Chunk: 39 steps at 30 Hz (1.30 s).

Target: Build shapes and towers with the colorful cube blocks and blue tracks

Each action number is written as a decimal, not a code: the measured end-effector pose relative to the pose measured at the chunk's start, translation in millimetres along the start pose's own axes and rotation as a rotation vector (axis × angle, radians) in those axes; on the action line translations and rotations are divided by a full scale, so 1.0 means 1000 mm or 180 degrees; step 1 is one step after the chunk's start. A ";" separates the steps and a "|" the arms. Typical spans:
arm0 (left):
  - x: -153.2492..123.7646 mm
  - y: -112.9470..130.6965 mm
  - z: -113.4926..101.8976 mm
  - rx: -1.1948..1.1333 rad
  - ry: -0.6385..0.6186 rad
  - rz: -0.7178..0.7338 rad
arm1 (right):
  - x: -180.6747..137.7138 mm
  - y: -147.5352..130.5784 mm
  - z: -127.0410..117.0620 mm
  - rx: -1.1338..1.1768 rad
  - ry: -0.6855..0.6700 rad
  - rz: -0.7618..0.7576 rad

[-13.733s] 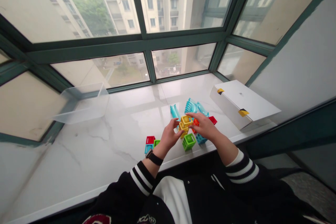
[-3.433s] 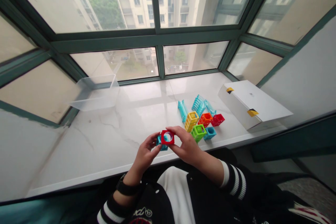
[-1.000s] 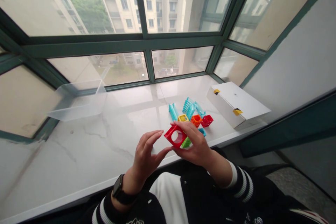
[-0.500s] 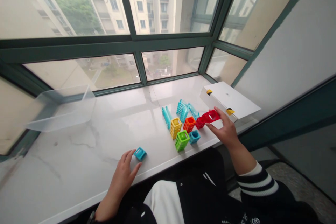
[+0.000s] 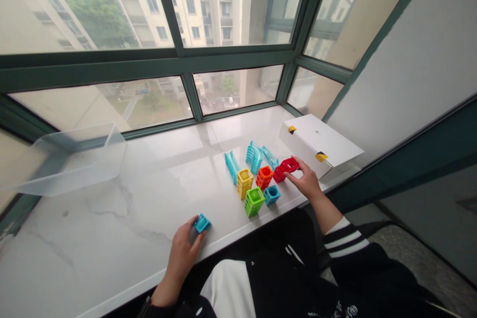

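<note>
Toward the front of the white counter, my left hand (image 5: 185, 247) has its thumb and fingers closed around the sides of a small blue block (image 5: 202, 223). Over on the right, my right hand (image 5: 306, 179) pinches the end of some red block pieces (image 5: 285, 169); how many pieces there are is partly hidden by my fingers. Left of the red pieces stand an orange block (image 5: 264, 177), a yellow block (image 5: 245, 183), a green block (image 5: 254, 201) and another blue block (image 5: 272, 194). The yellow and green blocks are taller than the blue one.
Behind the blocks lie translucent blue track pieces: a straight one (image 5: 231, 167), a curved one (image 5: 254, 157) and another (image 5: 270, 157). A white box (image 5: 323, 138) with yellow-and-black tabs sits at the back right. A clear plastic bin (image 5: 74, 164) stands at the left by the window.
My left thumb and fingers have closed onto the small blue block. My right hand has brought the red piece lower and leftward, closer to the other blocks. The view has shifted slightly.
</note>
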State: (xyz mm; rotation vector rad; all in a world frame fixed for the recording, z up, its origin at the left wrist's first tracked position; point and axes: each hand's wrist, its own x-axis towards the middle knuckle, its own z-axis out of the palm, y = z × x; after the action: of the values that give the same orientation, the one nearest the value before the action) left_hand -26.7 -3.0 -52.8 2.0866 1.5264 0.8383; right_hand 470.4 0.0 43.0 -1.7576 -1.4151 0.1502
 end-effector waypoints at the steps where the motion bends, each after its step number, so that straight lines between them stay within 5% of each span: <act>1: -0.001 0.002 0.002 -0.0045 -0.0004 0.0022 | 0.001 0.003 0.003 0.0028 -0.0028 0.0024; 15: -0.005 -0.002 0.015 -0.0089 0.0189 0.0172 | 0.005 0.044 0.041 0.0667 -0.0244 0.0290; 39: -0.007 -0.004 0.019 -0.0070 0.0197 0.0139 | 0.022 0.073 0.040 0.0756 -0.0767 0.0329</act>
State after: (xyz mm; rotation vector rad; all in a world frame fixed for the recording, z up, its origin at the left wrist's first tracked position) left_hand -18.1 -8.7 -70.3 2.1034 1.5009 0.9396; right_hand 509.3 40.0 -22.4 -1.6549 -1.4090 0.5788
